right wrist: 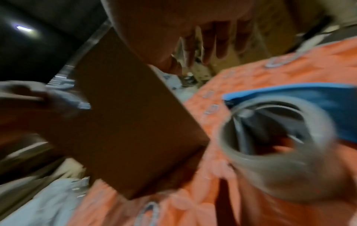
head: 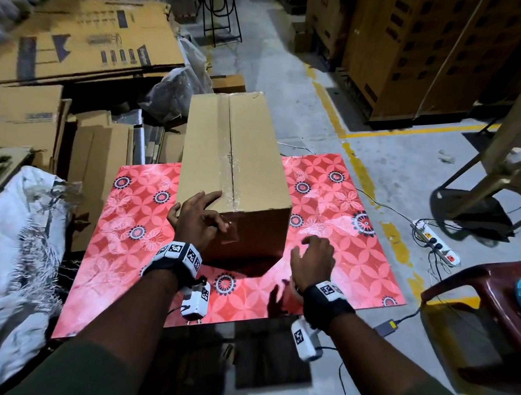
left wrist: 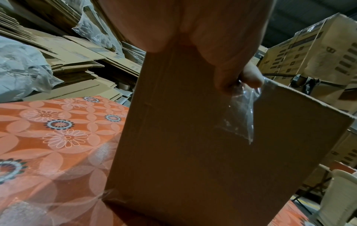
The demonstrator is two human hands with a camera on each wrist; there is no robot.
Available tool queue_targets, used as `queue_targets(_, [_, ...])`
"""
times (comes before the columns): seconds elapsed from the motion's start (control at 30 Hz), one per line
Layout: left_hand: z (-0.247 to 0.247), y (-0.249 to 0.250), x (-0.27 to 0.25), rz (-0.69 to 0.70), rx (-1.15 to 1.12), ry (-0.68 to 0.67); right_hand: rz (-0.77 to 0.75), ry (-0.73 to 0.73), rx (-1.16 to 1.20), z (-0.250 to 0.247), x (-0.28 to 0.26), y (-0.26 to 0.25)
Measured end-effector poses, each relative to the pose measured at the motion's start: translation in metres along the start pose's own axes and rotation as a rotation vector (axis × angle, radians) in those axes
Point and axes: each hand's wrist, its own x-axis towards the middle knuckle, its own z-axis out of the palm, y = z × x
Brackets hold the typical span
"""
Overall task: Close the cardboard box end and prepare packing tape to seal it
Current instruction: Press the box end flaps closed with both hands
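Observation:
A long cardboard box (head: 234,153) lies on the red floral table (head: 340,256) with its near end closed and clear tape along its top seam. My left hand (head: 218,222) is at the box's near top edge; in the left wrist view its thumb and a finger (left wrist: 226,82) pinch a loose strip of clear tape (left wrist: 239,114) that hangs over the end face (left wrist: 193,152). My right hand (head: 310,254) hovers over the table to the right of that end, fingers (right wrist: 218,42) spread and empty. A blurred tape roll (right wrist: 270,168) in a blue dispenser (right wrist: 309,99) lies below that wrist.
Flattened cartons (head: 80,43) and a white sack (head: 15,245) crowd the left side. A dark red plastic stool (head: 474,299) stands at the right, with a power strip (head: 434,245) and cables on the floor. Tall stacked cartons (head: 411,54) fill the back right.

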Motion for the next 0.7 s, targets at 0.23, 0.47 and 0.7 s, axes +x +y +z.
queue_targets(0.23, [-0.003, 0.000, -0.001, 0.000, -0.090, -0.006, -0.059, -0.547, 0.826, -0.006, -0.013, -0.096])
queue_targets(0.47, [-0.002, -0.008, 0.000, 0.012, -0.177, 0.032, 0.099, -0.574, 1.008, 0.004, -0.002, -0.123])
queue_targets(0.7, [-0.002, -0.011, -0.007, 0.033, -0.147, 0.031, 0.037, -0.454, 0.807, 0.016, 0.002, -0.124])
